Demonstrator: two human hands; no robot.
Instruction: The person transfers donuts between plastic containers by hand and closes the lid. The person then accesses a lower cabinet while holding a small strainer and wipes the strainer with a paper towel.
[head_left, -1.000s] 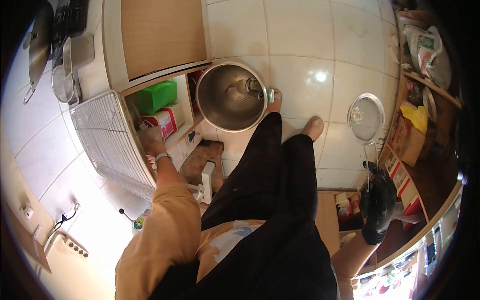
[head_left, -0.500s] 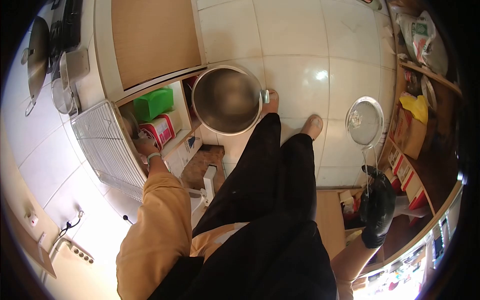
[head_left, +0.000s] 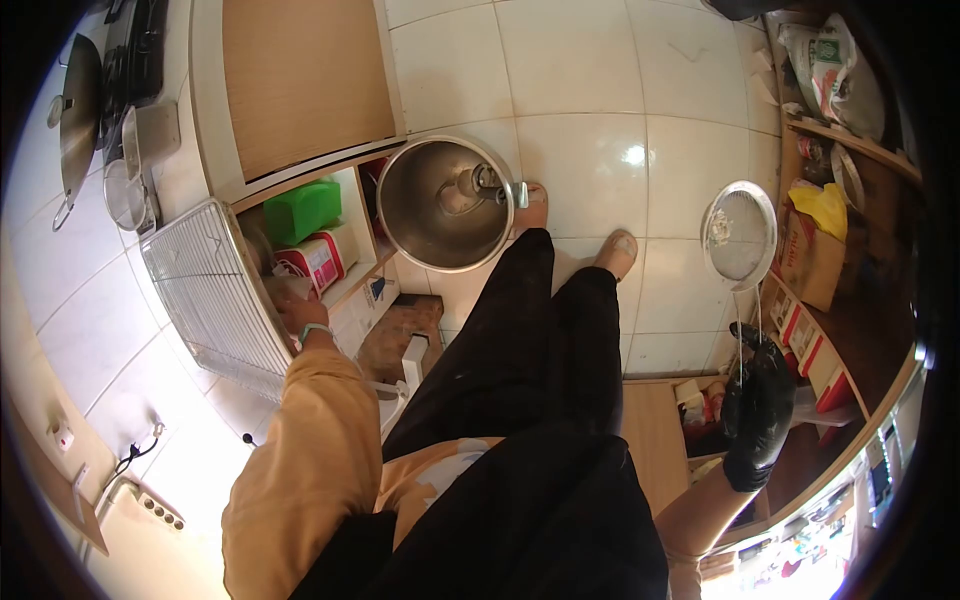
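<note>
My right hand [head_left: 760, 400], in a black glove, is closed around the wire handle of a round mesh strainer [head_left: 740, 235]. A small pale clump lies in its mesh. My left hand [head_left: 298, 305], bare with a band at the wrist, reaches into an open cabinet beside a red-and-white box [head_left: 318, 260]. Its fingers look curled around something pale, partly hidden at the edge of a wire rack [head_left: 215, 300]. A green container [head_left: 305, 212] stands deeper in the cabinet. A large steel pot [head_left: 425, 245] sits by my foot, with a metal part inside near its rim.
A tan panel [head_left: 305, 80] is at the upper left. Pans and strainers hang along the left wall, including a wok [head_left: 78, 120]. On the right, shelves hold a cardboard box [head_left: 810, 260], a yellow bag [head_left: 820, 212] and a white sack [head_left: 840, 80]. Tiled floor [head_left: 580, 70] lies ahead.
My left hand has drawn back slightly toward me. The strainer in my right hand has shifted a little right and up. The pot's interior, blurred before, now shows a distinct metal part.
</note>
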